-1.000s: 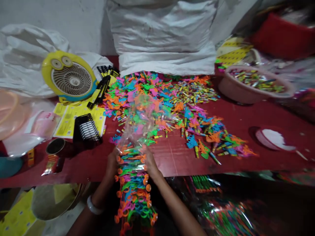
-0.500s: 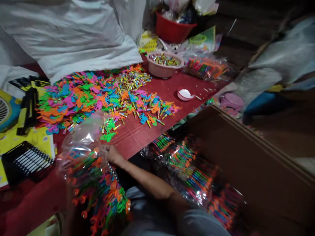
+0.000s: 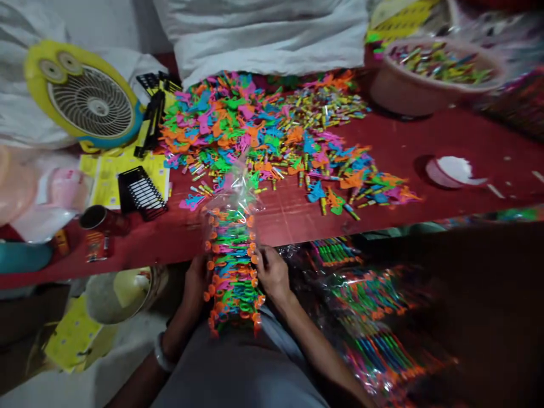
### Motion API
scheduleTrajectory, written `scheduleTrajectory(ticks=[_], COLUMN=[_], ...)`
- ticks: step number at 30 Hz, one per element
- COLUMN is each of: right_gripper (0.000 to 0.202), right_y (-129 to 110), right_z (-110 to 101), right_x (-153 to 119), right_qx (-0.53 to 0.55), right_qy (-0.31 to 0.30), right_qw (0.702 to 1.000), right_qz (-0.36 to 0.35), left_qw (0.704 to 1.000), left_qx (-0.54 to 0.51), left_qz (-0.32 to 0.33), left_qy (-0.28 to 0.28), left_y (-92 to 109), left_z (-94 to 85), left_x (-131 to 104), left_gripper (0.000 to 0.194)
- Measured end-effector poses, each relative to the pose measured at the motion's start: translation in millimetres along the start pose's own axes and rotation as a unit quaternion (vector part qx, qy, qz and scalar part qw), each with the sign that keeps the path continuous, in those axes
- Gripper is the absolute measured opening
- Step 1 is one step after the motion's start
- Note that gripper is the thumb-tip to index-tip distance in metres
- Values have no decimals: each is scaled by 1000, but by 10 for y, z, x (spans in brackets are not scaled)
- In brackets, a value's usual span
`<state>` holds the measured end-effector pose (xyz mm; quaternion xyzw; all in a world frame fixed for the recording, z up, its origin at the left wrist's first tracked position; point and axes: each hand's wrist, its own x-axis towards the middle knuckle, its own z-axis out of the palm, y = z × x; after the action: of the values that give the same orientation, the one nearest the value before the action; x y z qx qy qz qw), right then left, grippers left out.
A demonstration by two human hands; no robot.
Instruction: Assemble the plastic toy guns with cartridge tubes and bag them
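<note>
A clear plastic bag (image 3: 238, 201) stands upright in front of my body at the table's front edge. It is packed with neat rows of small multicoloured plastic toys (image 3: 233, 266) that have round orange ends along both sides. My left hand (image 3: 196, 283) grips the bag's left side, its fingers mostly hidden behind the bag. On the opposite side, my right hand (image 3: 274, 275) holds the bag with curled fingers. Beyond the bag lies a loose heap of bright plastic pieces (image 3: 238, 122), with small yellow patterned tubes (image 3: 325, 107) among and beside them.
The red table (image 3: 293, 218) carries a pink basin (image 3: 408, 90) of small tubes, a small pink bowl (image 3: 444, 173), a yellow fan (image 3: 97, 105) and a black slotted tray (image 3: 142, 191). Filled bags (image 3: 374, 292) lie below at right; a bucket (image 3: 121, 297) stands below at left.
The bag has moved from a tilted position at the left to upright in front of me. My left hand now shows at its side, and the view has turned left.
</note>
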<state>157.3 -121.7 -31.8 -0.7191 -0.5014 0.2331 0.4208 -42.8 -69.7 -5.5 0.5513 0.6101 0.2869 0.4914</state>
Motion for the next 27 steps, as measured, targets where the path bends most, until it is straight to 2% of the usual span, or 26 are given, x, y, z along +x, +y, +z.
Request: scheduleTrajectory(ticks=[3, 5, 9, 11, 13, 16, 20, 23, 25, 27], right_gripper=[22, 16, 13, 10, 7, 6, 13, 28, 32, 26], right_y=[-139, -214, -306, -318, -302, -235, -150, -135, -146, -164], right_z=[-93, -127, -147, -137, -113, -89, -187, -305, -340, -325], right_x=[202, 307, 417, 422, 394, 331, 300, 311, 322, 333], right_qx=[-34, -36, -33, -16, 20, 60, 49, 18, 1, -1], right_qy=[85, 110, 123, 132, 131, 115, 58, 7, 6, 12], right_qw=[993, 986, 973, 971, 974, 979, 978, 974, 974, 975], right_qz=[-75, -120, -195, -199, -183, -160, -194, -224, -226, -222], left_qw=[990, 980, 969, 974, 981, 982, 966, 964, 970, 979], left_qx=[109, 134, 103, 64, -5, -142, -251, -239, -203, -151], left_qz=[50, 98, 195, 194, 162, 103, 44, 65, 90, 101], left_qy=[73, 109, 108, 101, 102, 74, -38, -94, -100, -87], left_y=[143, 210, 264, 290, 332, 395, 362, 236, 151, 103], left_z=[-62, -112, -162, -142, -94, -21, -63, -169, -212, -208], left_x=[144, 252, 374, 368, 335, 278, 259, 280, 296, 309], left_gripper=[21, 17, 10, 9, 12, 22, 21, 21, 21, 16])
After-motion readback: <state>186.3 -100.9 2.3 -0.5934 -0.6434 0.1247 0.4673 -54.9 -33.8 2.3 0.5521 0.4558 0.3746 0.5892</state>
